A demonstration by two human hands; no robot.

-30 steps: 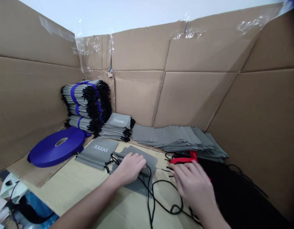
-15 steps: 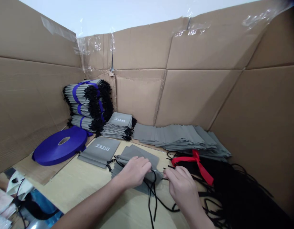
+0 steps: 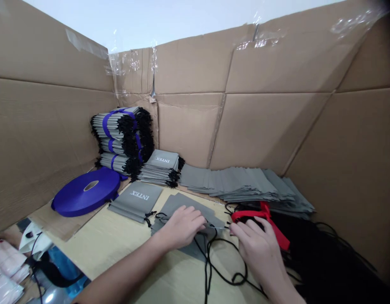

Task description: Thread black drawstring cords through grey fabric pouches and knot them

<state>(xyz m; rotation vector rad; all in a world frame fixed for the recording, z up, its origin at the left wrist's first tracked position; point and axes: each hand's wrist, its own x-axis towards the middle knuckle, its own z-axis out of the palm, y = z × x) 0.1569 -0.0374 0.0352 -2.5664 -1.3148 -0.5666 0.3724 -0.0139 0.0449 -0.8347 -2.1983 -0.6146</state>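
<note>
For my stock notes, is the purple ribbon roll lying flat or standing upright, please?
Flat: the purple ribbon roll has its broad round face upward.

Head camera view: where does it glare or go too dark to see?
In the head view, glare sparkles on clear tape atop the cardboard wall; a shadow slants across that wall's right side; the black heap shows little detail.

Near the centre, pouches (image 3: pixel 187 203) are showing plain grey against looping black cords (image 3: pixel 209 253), while a grey stack (image 3: pixel 128 207) just left is carrying white INTEX lettering (image 3: pixel 140 195). At far left, violet-blue bands (image 3: pixel 106 126) are striping grey, black-edged bundles (image 3: pixel 118 146), matching the ribbon roll (image 3: pixel 73 196). At right, a red ribbon (image 3: pixel 279 235) is standing out against a black heap (image 3: pixel 331 259). Brown cardboard walls (image 3: pixel 185 67) are framing a pale yellow tabletop (image 3: pixel 117 245).
</note>
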